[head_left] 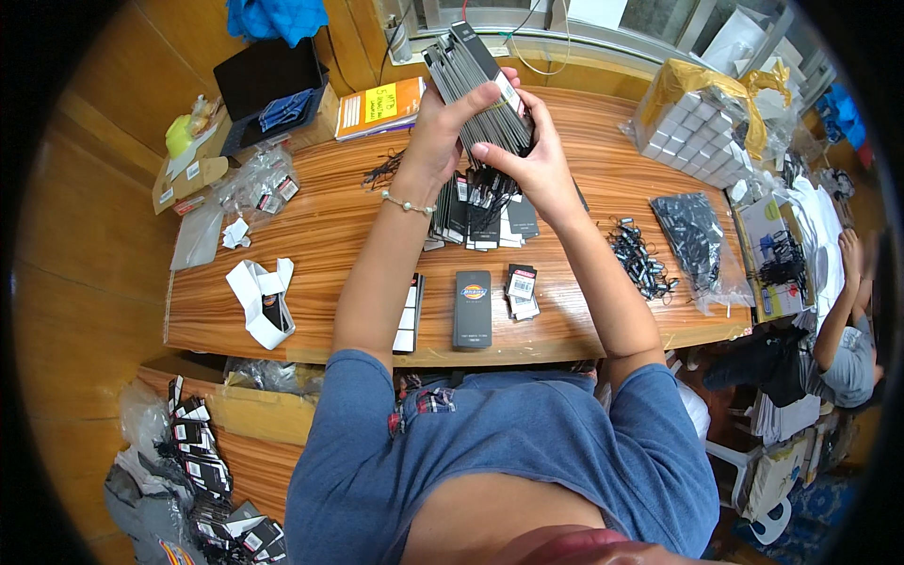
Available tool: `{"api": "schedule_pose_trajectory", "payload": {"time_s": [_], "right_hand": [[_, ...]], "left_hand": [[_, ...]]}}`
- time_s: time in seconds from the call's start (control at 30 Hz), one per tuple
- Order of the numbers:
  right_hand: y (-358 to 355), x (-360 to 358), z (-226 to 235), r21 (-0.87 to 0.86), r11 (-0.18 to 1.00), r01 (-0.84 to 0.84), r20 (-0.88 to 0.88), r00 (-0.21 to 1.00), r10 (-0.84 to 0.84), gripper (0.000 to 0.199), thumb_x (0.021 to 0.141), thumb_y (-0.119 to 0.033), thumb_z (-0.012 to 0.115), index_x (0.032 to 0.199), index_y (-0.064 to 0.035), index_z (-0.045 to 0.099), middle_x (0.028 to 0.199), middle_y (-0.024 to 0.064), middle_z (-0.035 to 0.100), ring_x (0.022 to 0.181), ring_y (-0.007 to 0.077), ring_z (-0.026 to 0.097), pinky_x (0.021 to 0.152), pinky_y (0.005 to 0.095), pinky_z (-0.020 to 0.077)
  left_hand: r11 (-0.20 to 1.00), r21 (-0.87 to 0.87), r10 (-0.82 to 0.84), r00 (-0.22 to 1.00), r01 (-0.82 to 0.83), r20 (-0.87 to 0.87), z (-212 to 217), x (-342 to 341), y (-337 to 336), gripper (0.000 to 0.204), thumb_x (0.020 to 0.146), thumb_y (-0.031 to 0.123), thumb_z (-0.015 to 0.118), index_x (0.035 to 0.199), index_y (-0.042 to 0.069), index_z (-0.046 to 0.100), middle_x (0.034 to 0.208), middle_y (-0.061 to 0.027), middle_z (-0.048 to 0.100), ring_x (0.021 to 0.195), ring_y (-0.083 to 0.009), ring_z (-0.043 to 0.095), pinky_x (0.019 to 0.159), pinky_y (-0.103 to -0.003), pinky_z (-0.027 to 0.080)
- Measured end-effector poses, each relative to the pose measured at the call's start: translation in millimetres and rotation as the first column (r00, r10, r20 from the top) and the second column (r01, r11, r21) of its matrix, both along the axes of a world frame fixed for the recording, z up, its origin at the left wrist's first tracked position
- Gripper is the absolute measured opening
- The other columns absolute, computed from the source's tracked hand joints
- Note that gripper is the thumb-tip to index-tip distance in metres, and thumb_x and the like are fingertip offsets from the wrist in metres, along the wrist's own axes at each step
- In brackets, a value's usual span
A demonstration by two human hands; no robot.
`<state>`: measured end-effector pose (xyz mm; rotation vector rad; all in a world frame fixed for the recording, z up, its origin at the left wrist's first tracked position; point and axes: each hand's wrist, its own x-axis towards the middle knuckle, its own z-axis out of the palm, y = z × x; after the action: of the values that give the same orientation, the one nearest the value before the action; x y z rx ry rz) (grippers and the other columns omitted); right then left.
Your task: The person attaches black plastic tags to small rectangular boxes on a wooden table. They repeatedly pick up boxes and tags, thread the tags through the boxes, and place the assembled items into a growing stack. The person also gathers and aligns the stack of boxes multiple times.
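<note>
Hands met high over the far half of the wooden table [311, 235], both closed around one thick stack of dark hang tags [476, 85]. The left hand [438, 132] gripped the stack from below and from the left side, its thumb lying across the front card. The right hand [537, 165] held the stack's lower right edge, with the fingers curled onto the cards. The stack was tilted, its top corner pointing toward the window sill.

Under the hands, more dark tags with strings [480, 212] lay fanned on the table. Nearer to the front edge stood a row: a narrow card [410, 315], a dark rectangular tag [473, 309] and a small pile of barcode labels [521, 290]. Between this row and the fanned tags the wood was bare.

A folded white paper [264, 299] lay near the left edge. To the right, a heap of black loops [640, 259] lay just beside a plastic bag of dark pieces [697, 240]. A wrapped block of white boxes [697, 118] took the far right corner. At the table's right end another person [843, 330] sat, apart from the hands.
</note>
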<state>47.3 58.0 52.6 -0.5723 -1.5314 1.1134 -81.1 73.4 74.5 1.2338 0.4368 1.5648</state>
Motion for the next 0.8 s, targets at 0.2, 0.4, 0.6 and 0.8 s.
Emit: {"api": "schedule_pose_trajectory", "payload": {"time_s": [0.2, 0.4, 0.6, 0.8], "right_hand": [[-1.6, 18.8, 1.1, -0.250, 0.945, -0.212, -0.087, 0.977, 0.196, 0.063, 0.081, -0.028, 0.061, 0.130, -0.0042, 0.027, 0.112, 0.0092, 0.050, 0.105, 0.0147, 0.047, 0.088, 0.0265, 0.0384], [2.9, 33.5, 3.3, -0.284, 0.954, -0.100, -0.045, 0.995, 0.091, 0.043, 0.090, -0.025, 0.047, 0.126, -0.0053, 0.035, 0.111, 0.0105, 0.053, 0.100, 0.0173, 0.054, 0.084, 0.0305, 0.0428], [5.3, 28.6, 16.9, -0.174, 0.967, -0.188, 0.111, 0.972, 0.209, 0.035, 0.086, -0.025, 0.054, 0.115, -0.0053, 0.049, 0.101, 0.0055, 0.059, 0.095, 0.0121, 0.054, 0.079, 0.0242, 0.0406], [0.6, 18.9, 17.8, -0.162, 0.929, -0.334, 0.178, 0.916, 0.360, 0.029, 0.086, -0.020, 0.055, 0.111, -0.0035, 0.052, 0.099, 0.0037, 0.058, 0.096, 0.0105, 0.053, 0.082, 0.0237, 0.0408]], "left_hand": [[0.991, -0.018, -0.128, 0.975, 0.133, 0.180, -2.7, -7.5, -0.5, 0.038, 0.079, 0.023, 0.063, 0.106, -0.002, 0.052, 0.099, -0.0146, 0.061, 0.089, -0.0205, 0.061, 0.077, -0.033, 0.053], [0.997, -0.023, -0.074, 0.996, 0.073, -0.058, 17.5, -56.4, -3.9, 0.043, 0.078, 0.022, 0.065, 0.109, -0.003, 0.050, 0.098, -0.0133, 0.061, 0.088, -0.0209, 0.062, 0.078, -0.033, 0.052], [0.992, 0.108, 0.111, 0.807, -0.059, -0.580, 52.4, -78.2, -10.1, 0.042, 0.076, 0.017, 0.066, 0.110, -0.004, 0.051, 0.102, -0.0138, 0.061, 0.089, -0.0183, 0.062, 0.078, -0.031, 0.051], [0.983, 0.181, 0.092, 0.902, -0.015, -0.422, 84.3, -94.8, -34.6, 0.054, 0.066, 0.007, 0.071, 0.115, 0.000, 0.047, 0.090, -0.0092, 0.061, 0.078, -0.0176, 0.061, 0.075, -0.028, 0.048]]}}
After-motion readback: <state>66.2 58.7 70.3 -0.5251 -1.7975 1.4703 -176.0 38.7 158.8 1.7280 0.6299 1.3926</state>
